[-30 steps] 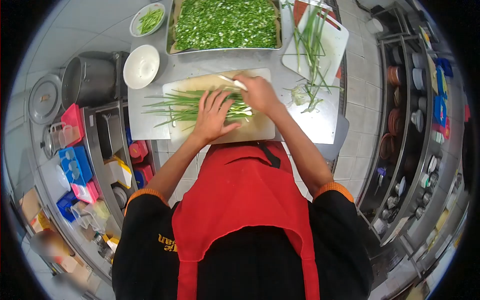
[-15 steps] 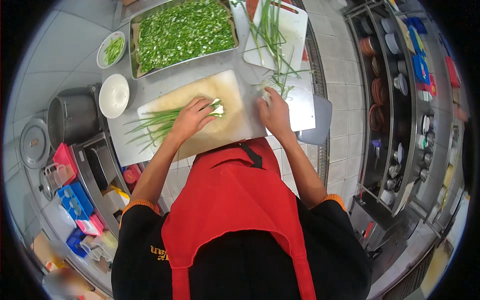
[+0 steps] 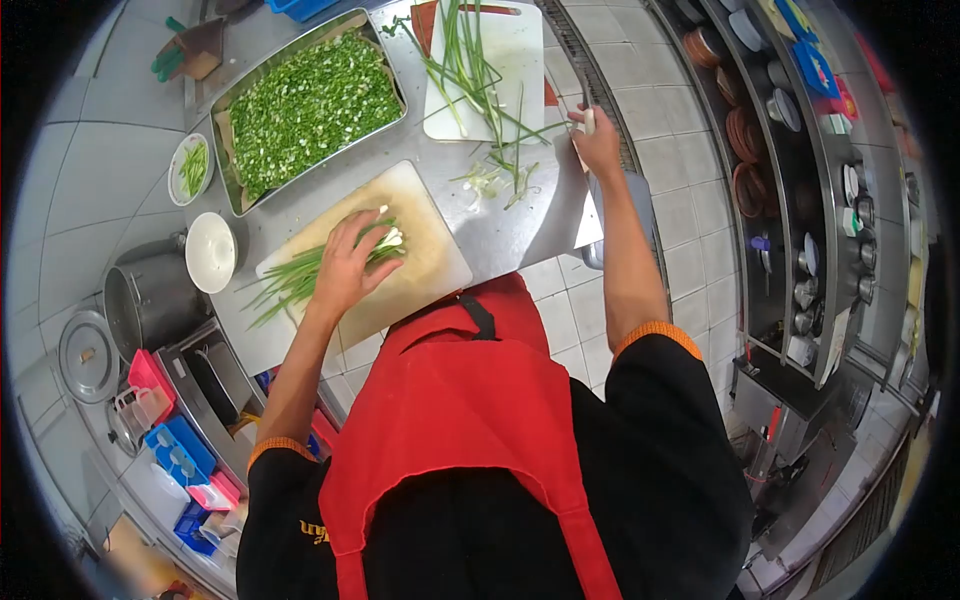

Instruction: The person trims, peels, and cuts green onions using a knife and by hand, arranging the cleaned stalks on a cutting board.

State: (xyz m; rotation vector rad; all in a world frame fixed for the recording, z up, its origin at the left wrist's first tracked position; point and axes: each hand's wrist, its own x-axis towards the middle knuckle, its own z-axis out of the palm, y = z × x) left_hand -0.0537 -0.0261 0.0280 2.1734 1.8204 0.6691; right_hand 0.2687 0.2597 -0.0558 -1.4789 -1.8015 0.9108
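Observation:
My left hand is closed over a bunch of spring onions lying on the worn cutting board. Their white ends poke out past my fingers, and the green tops fan out to the left. Out at the table's right edge, my right hand grips a knife by its white handle; the blade points away from me and is hard to make out. Between the hands lies a small heap of spring onion trimmings. More long spring onions rest on a white board farther back.
A deep metal tray of chopped spring onion stands at the back left. Beside it are a bowl of cut greens, a white bowl and a large pot. Shelves of dishes line the right side.
My right hand has moved from the trimmings out to the far right and now holds a knife. My left hand stays on the bunch. The view has turned somewhat.

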